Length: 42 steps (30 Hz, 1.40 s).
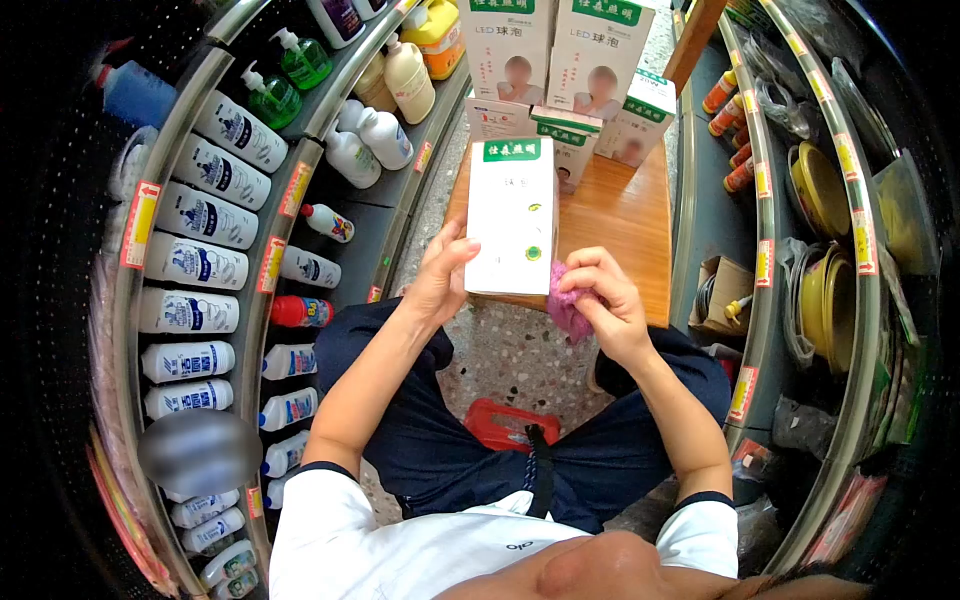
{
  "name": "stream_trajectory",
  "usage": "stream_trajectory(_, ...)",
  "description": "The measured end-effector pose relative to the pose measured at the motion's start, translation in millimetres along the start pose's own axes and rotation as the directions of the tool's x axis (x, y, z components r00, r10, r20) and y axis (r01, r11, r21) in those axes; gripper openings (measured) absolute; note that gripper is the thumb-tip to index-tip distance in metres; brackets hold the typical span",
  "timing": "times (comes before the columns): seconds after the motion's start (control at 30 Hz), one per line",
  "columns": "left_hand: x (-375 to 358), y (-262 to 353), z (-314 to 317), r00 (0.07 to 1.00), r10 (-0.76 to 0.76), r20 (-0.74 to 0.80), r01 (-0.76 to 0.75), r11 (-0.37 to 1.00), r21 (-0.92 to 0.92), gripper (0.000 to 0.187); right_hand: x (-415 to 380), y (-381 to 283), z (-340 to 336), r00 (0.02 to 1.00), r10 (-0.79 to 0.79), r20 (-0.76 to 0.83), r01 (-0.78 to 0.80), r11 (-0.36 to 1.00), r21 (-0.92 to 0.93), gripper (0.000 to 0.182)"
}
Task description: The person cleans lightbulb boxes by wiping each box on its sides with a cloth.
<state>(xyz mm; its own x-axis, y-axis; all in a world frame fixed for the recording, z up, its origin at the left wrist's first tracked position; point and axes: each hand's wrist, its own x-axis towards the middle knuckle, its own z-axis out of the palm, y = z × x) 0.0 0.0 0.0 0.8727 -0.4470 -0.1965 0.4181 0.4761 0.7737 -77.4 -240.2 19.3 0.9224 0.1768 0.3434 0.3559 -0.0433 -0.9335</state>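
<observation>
A white LED bulb box with a green band at its top is gripped along its left side by my left hand. Bunched in the fingers of my right hand is a pink cloth, at the lower right corner of that box. Behind them, several more bulb boxes are stacked on a wooden stool or small table. Two of these stand upright on top of others. The fingers of my left hand behind the box are hidden.
Shelves on the left hold rows of white bottles and green pump bottles. On the right shelves are orange-red bottles, yellow pans and a cardboard box. A red seat shows between my legs.
</observation>
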Motion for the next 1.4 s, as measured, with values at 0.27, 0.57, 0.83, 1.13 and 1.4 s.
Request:
stream_trajectory(0.27,2,1,-1,0.996,0.094,0.007,-0.094,0.986,0.140,0.081,8,-15,-10,0.965,-0.251,0.081,0.264,0.911,-0.318,0.030)
stream_trajectory(0.57,0,-14,-8,0.996,0.092,-0.018,-0.085,0.965,0.247,0.097,6,-6,8,0.925,-0.336,0.178,0.368,0.677,-0.637,0.038)
stream_trajectory(0.83,-2,-34,-9,0.999,0.026,0.047,-0.039,0.957,0.289,0.105,11,6,1,0.950,-0.300,0.087,0.274,0.667,-0.693,0.038)
stream_trajectory(1.13,-1,-44,0,0.990,-0.034,0.134,-0.010,0.949,0.315,0.106,38,8,-17,0.918,-0.390,-0.068,0.209,0.623,-0.754,0.036)
stream_trajectory(1.4,-3,-45,5,0.989,-0.048,0.141,-0.002,0.943,0.333,0.107,49,7,-18,0.895,-0.435,-0.096,0.201,0.587,-0.784,0.038)
